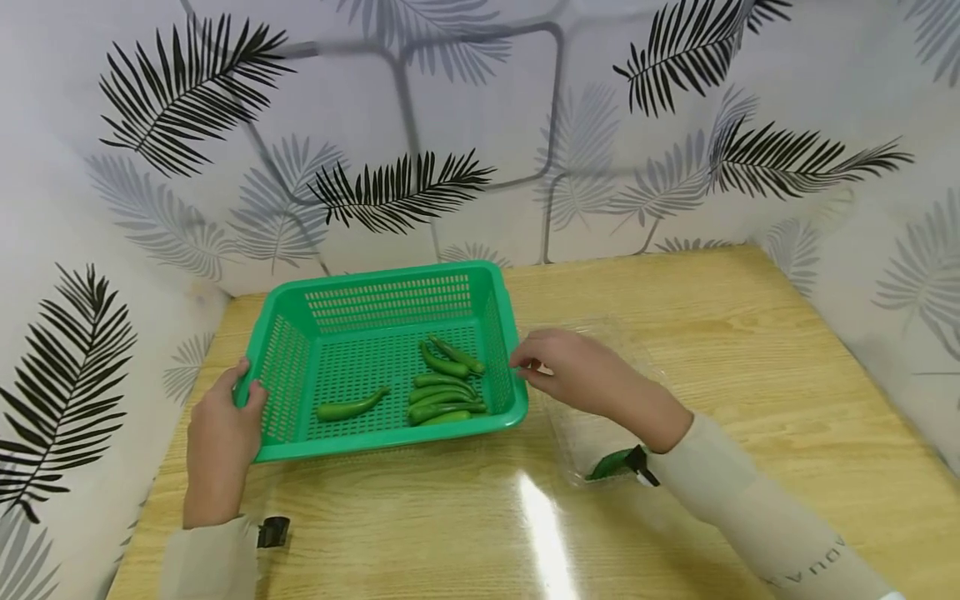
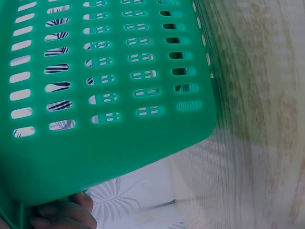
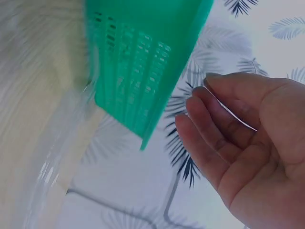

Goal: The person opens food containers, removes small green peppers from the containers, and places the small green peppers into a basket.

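A green plastic basket (image 1: pixel 390 440) with slotted walls holds several long green peppers (image 1: pixel 442 392), most grouped at its right side. One more green pepper (image 1: pixel 351 407) lies apart toward the basket's left. My left hand (image 1: pixel 225 425) grips the left rim, thumb on the inner side; its curled fingers (image 2: pixel 71 212) show under the rim in the left wrist view. Beside the right rim, my right hand (image 1: pixel 573 371) has loosely bent fingers with nothing between them. In the right wrist view this hand (image 3: pixel 252 129) is separated from the basket wall (image 3: pixel 133 71) by a gap.
Under the right forearm sits a clear plastic container (image 1: pixel 570 442) with a dark green vegetable (image 1: pixel 611 463) in its near corner. The wooden table (image 1: pixel 750 350) meets a wall (image 1: pixel 480 108) covered in a leaf pattern behind the basket.
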Demonstrator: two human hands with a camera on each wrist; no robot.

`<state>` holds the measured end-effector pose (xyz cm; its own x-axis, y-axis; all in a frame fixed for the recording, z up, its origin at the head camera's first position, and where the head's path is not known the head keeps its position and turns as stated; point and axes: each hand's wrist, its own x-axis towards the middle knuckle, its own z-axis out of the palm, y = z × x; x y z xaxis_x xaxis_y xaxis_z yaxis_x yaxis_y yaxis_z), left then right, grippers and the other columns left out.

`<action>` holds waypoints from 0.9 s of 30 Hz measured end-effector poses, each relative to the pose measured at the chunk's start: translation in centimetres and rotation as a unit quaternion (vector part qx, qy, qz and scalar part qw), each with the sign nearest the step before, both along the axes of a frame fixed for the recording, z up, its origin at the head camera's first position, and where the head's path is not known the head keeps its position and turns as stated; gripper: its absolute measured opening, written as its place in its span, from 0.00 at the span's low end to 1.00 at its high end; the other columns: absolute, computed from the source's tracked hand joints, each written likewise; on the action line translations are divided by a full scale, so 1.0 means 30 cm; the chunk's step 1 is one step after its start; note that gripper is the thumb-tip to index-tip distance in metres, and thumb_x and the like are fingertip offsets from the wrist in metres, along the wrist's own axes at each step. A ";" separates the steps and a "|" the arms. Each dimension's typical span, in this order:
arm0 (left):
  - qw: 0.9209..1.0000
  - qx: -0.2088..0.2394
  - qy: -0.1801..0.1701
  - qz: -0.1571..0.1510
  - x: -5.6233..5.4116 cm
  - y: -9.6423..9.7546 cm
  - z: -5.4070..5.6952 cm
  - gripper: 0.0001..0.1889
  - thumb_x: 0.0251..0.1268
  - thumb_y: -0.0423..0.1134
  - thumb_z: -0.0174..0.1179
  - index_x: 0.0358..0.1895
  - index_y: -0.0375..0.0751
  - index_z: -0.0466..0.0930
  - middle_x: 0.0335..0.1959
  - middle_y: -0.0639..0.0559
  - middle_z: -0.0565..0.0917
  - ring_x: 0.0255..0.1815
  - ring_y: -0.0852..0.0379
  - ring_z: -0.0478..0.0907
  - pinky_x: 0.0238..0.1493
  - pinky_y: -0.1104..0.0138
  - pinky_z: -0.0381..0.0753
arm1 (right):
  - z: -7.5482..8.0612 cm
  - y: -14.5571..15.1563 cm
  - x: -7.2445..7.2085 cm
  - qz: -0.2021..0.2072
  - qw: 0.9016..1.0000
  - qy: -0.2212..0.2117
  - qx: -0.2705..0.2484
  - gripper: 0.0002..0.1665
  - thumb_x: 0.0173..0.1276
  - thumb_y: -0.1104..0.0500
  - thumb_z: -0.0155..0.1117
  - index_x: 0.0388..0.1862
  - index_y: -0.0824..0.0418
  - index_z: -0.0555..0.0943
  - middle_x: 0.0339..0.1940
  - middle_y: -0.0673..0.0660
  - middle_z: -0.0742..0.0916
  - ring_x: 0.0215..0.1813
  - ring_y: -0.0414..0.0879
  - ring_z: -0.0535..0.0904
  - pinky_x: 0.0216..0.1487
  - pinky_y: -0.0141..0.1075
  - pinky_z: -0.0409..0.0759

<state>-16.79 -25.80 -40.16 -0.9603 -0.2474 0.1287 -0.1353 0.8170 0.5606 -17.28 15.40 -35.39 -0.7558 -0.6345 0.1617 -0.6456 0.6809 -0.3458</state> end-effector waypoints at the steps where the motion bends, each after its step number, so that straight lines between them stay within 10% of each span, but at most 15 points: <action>1: 1.000 0.000 0.000 0.000 0.000 -0.001 0.001 0.25 0.71 0.43 0.42 0.70 0.43 0.60 0.53 0.27 0.74 0.08 0.51 0.62 0.11 0.61 0.64 | 0.001 0.015 0.006 -0.004 1.000 -0.004 -0.001 0.06 0.64 0.63 0.63 0.39 0.57 0.84 0.37 0.48 0.83 0.39 0.42 0.78 0.41 0.34 0.76; 18: 1.000 0.003 -0.006 -0.002 -0.004 -0.003 -0.004 0.26 0.72 0.45 0.41 0.71 0.44 0.59 0.54 0.26 0.73 0.08 0.51 0.64 0.12 0.61 0.64 | -0.082 0.268 0.083 -0.075 0.990 -0.119 0.018 0.08 0.62 0.63 0.64 0.41 0.57 0.83 0.37 0.48 0.84 0.40 0.42 0.79 0.41 0.38 0.78; 27: 1.000 0.000 -0.013 -0.006 -0.002 -0.004 -0.003 0.26 0.72 0.45 0.40 0.71 0.44 0.58 0.54 0.26 0.72 0.09 0.51 0.64 0.12 0.61 0.64 | -0.114 0.347 0.123 -0.048 0.974 -0.218 0.031 0.08 0.64 0.61 0.63 0.41 0.59 0.82 0.39 0.49 0.83 0.41 0.42 0.77 0.41 0.38 0.76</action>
